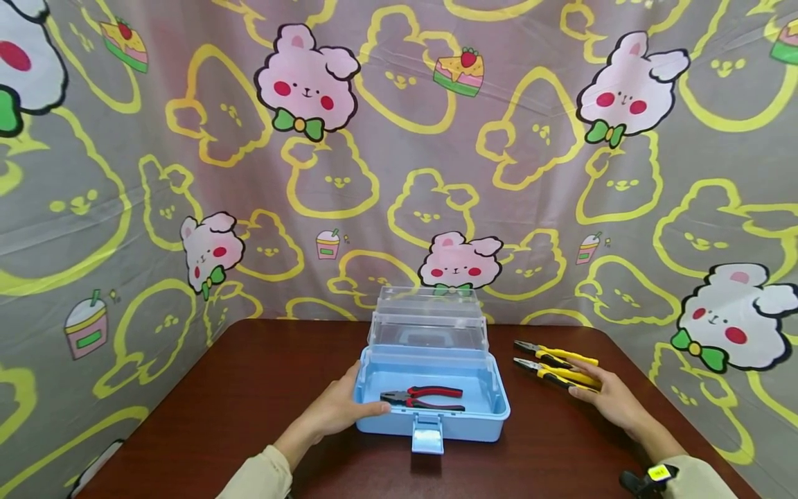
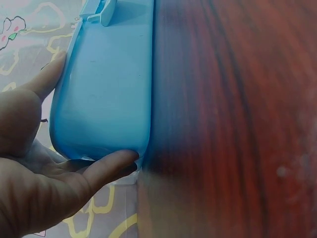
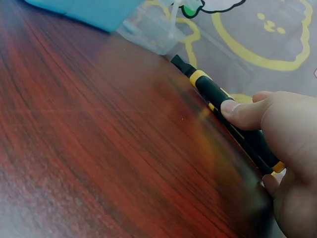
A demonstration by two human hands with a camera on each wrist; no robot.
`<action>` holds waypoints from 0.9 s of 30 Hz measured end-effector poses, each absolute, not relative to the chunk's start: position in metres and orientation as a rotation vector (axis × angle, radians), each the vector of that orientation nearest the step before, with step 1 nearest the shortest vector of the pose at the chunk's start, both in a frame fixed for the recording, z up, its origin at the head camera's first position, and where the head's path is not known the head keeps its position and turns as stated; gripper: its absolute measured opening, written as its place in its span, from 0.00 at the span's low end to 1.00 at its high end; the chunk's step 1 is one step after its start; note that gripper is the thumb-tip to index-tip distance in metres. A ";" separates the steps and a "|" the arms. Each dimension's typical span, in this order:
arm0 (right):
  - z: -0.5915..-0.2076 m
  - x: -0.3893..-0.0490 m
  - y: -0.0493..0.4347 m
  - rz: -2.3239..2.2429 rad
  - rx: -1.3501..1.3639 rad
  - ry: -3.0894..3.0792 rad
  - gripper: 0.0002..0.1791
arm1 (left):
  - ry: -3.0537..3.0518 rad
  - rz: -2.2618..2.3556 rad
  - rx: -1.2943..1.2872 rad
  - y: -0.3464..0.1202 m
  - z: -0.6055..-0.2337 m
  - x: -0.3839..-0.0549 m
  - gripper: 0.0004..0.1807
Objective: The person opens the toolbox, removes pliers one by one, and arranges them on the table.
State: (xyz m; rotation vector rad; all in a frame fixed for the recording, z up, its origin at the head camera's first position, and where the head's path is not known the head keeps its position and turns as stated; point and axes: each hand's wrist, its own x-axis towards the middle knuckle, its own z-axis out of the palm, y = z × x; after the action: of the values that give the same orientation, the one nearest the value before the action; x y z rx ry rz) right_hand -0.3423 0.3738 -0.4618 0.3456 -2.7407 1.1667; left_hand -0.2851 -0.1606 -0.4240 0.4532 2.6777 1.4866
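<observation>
A light-blue toolbox (image 1: 464, 427) stands on the table with its clear lid (image 1: 430, 333) raised at the back. Red-and-black pliers (image 1: 395, 397) lie inside, jaws to the left. My left hand (image 1: 337, 404) holds the box's front left corner, thumb over the front rim and fingers along the left side. To the right of the box, my right hand (image 1: 616, 400) grips the handles of the nearer yellow-and-black pliers (image 1: 548, 373), thumb on one side, as the right wrist view shows. Just behind them lies a second yellow-and-black pair of pliers (image 1: 548, 352).
The dark reddish-brown table (image 1: 274, 360) has a patterned curtain (image 1: 386, 159) behind it and at both sides. On the box's front, a latch (image 1: 427, 438) hangs down over the edge.
</observation>
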 end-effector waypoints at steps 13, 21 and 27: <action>-0.454 -0.350 0.385 0.858 0.485 -2.906 0.37 | 2.677 1.493 0.468 -0.159 -0.421 -0.285 0.65; -0.454 -0.350 0.387 0.897 0.445 -2.951 0.37 | 2.685 1.477 0.449 -0.159 -0.420 -0.284 0.65; -0.453 -0.349 0.385 0.913 0.454 -2.916 0.37 | 2.678 1.479 0.440 -0.158 -0.421 -0.283 0.65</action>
State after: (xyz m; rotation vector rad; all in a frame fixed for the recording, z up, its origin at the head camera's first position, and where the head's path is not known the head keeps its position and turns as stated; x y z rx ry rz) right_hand -0.3495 0.3853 -0.4528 0.4544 -2.9158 0.9133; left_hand -0.2832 -0.1584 -0.4207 0.4397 2.6778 1.4792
